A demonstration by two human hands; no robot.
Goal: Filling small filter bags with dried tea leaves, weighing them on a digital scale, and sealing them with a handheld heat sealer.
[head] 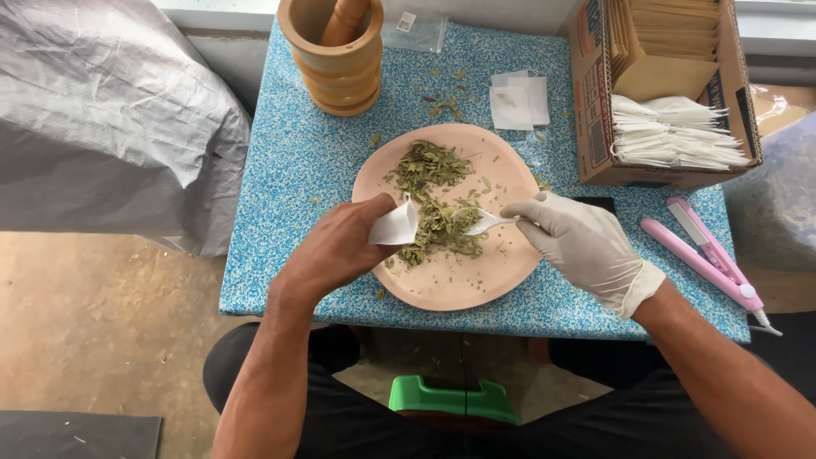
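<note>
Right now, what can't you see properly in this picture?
All in the head view:
- Spoon: its handle is hidden inside the gloved right hand.
- Paper sachet: its inside faces away and the left hand covers part of it.
- Pestle: its top is cut off by the edge.
- Green object: the table hides most of it.

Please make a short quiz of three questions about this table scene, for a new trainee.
1. True or false: the left hand holds a small white bag.
2. What does the gloved right hand hold? A) white spoon B) pink sealer C) pestle
3. Fill in: the dried leaves lie on a round ____.

Key:
1. True.
2. A: the white spoon; the pink sealer lies on the table and the pestle stands in the mortar.
3. Plate.
</note>
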